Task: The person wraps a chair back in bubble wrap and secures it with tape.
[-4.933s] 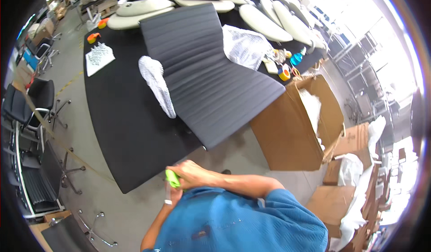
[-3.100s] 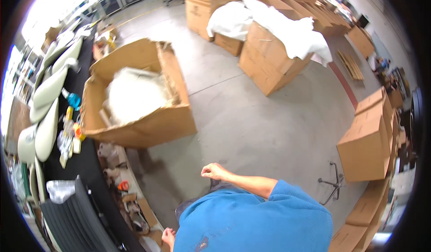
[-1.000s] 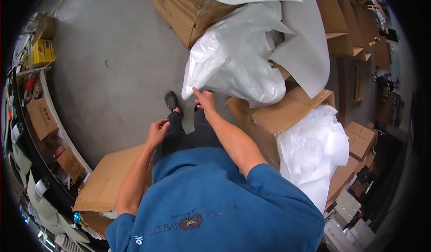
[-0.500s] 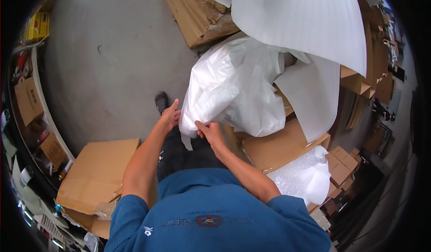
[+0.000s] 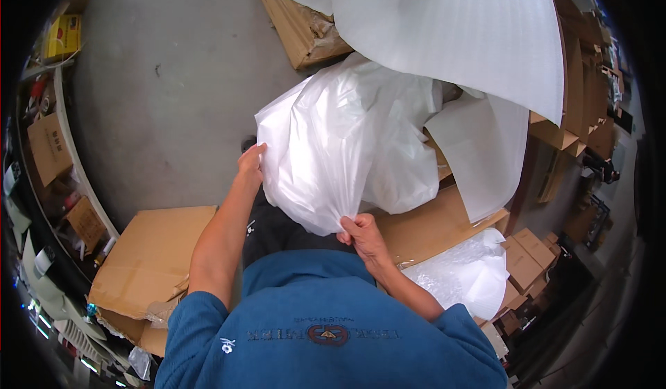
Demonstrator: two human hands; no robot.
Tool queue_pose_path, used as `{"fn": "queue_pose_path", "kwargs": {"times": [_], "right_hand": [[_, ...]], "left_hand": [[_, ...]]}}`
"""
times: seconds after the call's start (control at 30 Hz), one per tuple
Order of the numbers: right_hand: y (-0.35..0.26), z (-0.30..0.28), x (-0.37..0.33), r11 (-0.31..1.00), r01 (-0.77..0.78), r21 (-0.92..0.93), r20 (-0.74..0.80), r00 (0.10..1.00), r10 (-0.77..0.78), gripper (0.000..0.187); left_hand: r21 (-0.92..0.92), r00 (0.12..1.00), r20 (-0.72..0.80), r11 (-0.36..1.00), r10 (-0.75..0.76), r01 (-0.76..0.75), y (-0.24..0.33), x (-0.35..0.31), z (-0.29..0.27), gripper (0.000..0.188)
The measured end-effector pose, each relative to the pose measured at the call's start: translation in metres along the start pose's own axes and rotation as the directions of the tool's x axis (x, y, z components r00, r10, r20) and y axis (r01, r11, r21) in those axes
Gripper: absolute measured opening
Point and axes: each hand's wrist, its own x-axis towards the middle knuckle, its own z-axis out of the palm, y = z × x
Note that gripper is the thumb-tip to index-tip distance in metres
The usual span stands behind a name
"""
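A large, crumpled white plastic bag (image 5: 312, 139) spreads in front of me, its near edge pulled out between my two hands. My left hand (image 5: 252, 161) is closed on the bag's left edge, with part of the fingers hidden behind the film. Nearer my body, my right hand (image 5: 362, 236) pinches the near edge, and folds run from that grip up through the plastic. The far right part of the bag lies over an open cardboard box (image 5: 433, 226), whose inside is mostly hidden.
White foam sheets (image 5: 451, 35) drape from the far right over the boxes. A battered carton (image 5: 295, 32) stands beyond the bag. Bubble wrap (image 5: 458, 271) lies right, a flattened carton (image 5: 149, 257) left. Shelving (image 5: 76, 153) with small boxes lines the left side.
My left hand has gone from open beside the bag to gripping its edge. My right hand has moved right and toward me, spreading the plastic wider.
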Motion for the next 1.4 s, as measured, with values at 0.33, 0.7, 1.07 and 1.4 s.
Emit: {"fn": "queue_pose_path", "kwargs": {"times": [0.33, 0.7, 1.07, 1.4], "right_hand": [[-0.003, -0.072, -0.02, 0.982, 0.114, 0.152, -0.171, 0.981, -0.088, 0.04], [0.004, -0.056, -0.01, 0.962, 0.201, 0.188, -0.135, 0.975, -0.177, 0.044], [0.008, -0.04, -0.022, 0.678, 0.413, -0.608, -0.409, 0.569, -0.713, 0.02], [-0.073, 0.137, -0.087, -0.063, 0.55, -0.833, 0.08, 0.008, -0.997, 0.071]], "left_hand": [[0.275, 0.748, -0.07, 0.734, 0.66, -0.621, 0.033, -0.041, 0.02, 0.025], [0.148, 0.974, 0.103, 0.965, 0.203, -0.216, 0.023, -0.061, 0.048, 0.043], [0.156, 0.433, 0.356, 0.404, 0.828, -0.901, 0.084, -0.206, 0.076, 0.027], [-0.069, -0.205, 0.687, -0.218, 0.697, -0.973, 0.07, -0.353, 0.076, 0.019]]}}
